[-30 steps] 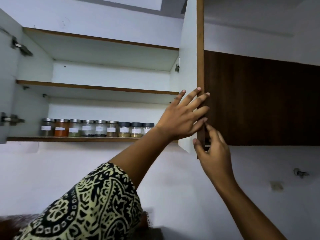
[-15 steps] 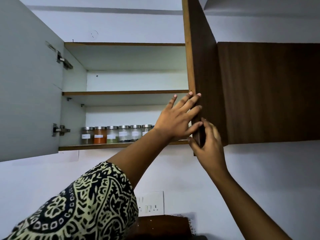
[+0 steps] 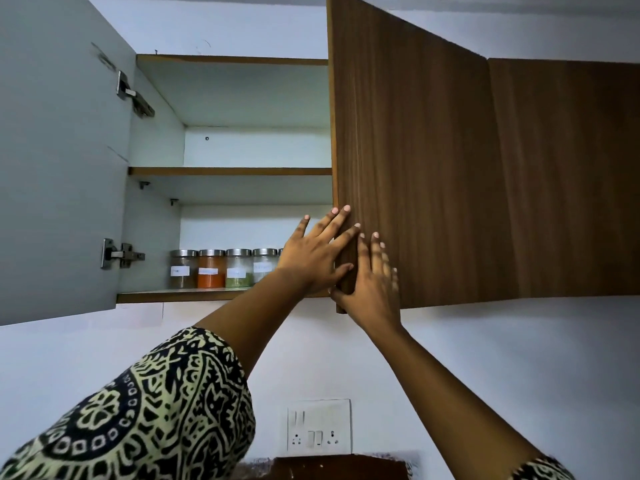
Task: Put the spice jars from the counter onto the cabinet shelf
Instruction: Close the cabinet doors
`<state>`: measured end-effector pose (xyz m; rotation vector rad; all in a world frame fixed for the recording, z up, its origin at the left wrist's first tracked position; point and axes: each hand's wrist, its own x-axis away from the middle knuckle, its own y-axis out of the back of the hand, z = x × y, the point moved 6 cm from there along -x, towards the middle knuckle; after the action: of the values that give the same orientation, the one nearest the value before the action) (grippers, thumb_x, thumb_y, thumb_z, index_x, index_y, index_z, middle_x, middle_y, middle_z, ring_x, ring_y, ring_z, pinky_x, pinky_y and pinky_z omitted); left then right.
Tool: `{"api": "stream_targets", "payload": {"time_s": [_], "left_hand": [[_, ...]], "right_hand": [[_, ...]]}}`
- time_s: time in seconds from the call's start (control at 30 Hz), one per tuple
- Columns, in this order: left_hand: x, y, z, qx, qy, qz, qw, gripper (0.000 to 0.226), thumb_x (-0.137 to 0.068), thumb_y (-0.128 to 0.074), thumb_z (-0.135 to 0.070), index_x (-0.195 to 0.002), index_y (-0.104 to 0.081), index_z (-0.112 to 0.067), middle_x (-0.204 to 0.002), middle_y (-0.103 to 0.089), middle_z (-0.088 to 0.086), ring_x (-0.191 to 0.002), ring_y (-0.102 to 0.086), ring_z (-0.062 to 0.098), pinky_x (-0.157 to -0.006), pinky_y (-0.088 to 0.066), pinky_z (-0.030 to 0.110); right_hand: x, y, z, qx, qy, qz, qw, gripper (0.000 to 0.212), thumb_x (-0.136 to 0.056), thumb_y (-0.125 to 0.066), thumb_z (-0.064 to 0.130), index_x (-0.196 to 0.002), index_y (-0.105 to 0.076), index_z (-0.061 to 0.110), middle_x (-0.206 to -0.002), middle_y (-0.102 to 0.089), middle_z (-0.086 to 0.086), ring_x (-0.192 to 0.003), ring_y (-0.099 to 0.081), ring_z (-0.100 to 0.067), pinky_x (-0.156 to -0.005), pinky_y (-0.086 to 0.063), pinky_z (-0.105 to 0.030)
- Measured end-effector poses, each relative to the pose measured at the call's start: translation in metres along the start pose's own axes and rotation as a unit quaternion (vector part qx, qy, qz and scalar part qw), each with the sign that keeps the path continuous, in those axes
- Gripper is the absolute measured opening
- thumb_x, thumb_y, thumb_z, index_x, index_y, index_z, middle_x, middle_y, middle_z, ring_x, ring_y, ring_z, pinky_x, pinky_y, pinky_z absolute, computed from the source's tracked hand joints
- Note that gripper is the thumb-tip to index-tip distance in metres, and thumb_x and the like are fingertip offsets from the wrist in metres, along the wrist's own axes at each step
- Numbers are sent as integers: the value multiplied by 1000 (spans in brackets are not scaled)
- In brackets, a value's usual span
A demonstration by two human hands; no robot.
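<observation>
A row of small spice jars (image 3: 225, 268) with metal lids stands on the bottom cabinet shelf (image 3: 166, 295), just left of and behind the hands. They look like glass: light, rigid, smooth and breakable, best held round the body. The left hand (image 3: 317, 252) lies with straight fingers against the edge of the door (image 3: 415, 168). The right hand (image 3: 372, 282) presses the door's face, thumb hooked round the edge.
</observation>
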<state>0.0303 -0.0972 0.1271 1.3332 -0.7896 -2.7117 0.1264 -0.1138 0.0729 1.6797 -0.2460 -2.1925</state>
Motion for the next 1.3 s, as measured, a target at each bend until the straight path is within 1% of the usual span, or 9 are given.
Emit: {"api": "stream_targets", "payload": {"time_s": [0.2, 0.37, 0.43, 0.53, 0.67, 0.9, 1.07, 1.17, 1.3], "left_hand": [[-17, -56, 30, -26, 5, 43, 999, 72, -94, -28, -57, -151, 6, -28, -159, 16, 1, -148, 8, 17, -118, -1, 47], [-29, -93, 42, -26, 7, 56, 998, 72, -95, -26, -57, -150, 9, -28, -159, 17, 2, -148, 10, 17, -118, -2, 46], [-33, -104, 45, -31, 5, 58, 998, 73, -95, -26, -56, -150, 11, -26, -159, 18, 3, -148, 11, 18, -118, -1, 47], [-36, -116, 47, -26, 7, 53, 998, 73, -96, -26, -55, -150, 12, -25, -159, 18, 4, -148, 10, 19, -118, -1, 47], [-39, -126, 50, -25, 6, 53, 998, 73, -96, -26, -55, -150, 12, -25, -159, 17, 5, -148, 9, 20, -118, -2, 47], [-43, -135, 52, -17, 6, 51, 999, 73, -96, -27, -55, -150, 11, -24, -159, 17, 5, -148, 8, 20, -118, -1, 46], [-44, -133, 52, -9, 12, 62, 998, 75, -95, -30, -55, -150, 11, -25, -159, 17, 4, -148, 9, 20, -118, 0, 47], [-42, -123, 50, -8, 10, 101, 995, 81, -93, -40, -54, -151, 9, -24, -159, 16, 5, -148, 8, 21, -117, -2, 48], [-38, -93, 52, 12, 20, 134, 991, 75, -93, -41, -52, -152, -5, -23, -161, -1, 3, -148, -2, 22, -118, -8, 50]], "right_hand": [[-21, -63, -1, 20, 2, -30, 999, 98, -78, -63, 46, -151, -3, 20, -160, 3, -8, -148, 3, -25, -117, -7, -48], [-36, -98, -8, 58, 2, -50, 997, 103, -65, -72, 50, -148, -23, 14, -156, -21, -15, -144, -21, -32, -112, -21, -52], [-41, -109, -13, 65, 7, -53, 996, 106, -62, -74, 53, -148, -24, 14, -155, -24, -16, -143, -24, -33, -111, -20, -51], [-46, -119, -19, 72, 19, -50, 996, 107, -67, -70, 57, -149, -16, 15, -157, -18, -15, -145, -17, -32, -112, -13, -49], [-49, -125, -21, 51, 46, -30, 997, 105, -76, -61, 59, -150, 2, 19, -159, 3, -10, -147, 4, -28, -116, 1, -46], [-54, -129, -29, 60, 56, 1, 997, 106, -77, -52, 68, -150, 7, 19, -159, 13, -7, -146, 13, -24, -112, 11, -39], [-52, -128, -27, 60, 59, -9, 996, 109, -74, -57, 67, -150, 4, 17, -159, 6, -9, -146, 9, -25, -112, 7, -40], [-49, -121, -22, 89, 44, 36, 994, 107, -78, -53, 66, -149, 11, 18, -159, 12, -9, -146, 12, -26, -117, 3, -42], [-49, -102, -14, 104, 22, 88, 990, 98, -82, -52, 60, -150, 6, 19, -159, 11, -8, -147, 8, -24, -118, -2, -45]]}}
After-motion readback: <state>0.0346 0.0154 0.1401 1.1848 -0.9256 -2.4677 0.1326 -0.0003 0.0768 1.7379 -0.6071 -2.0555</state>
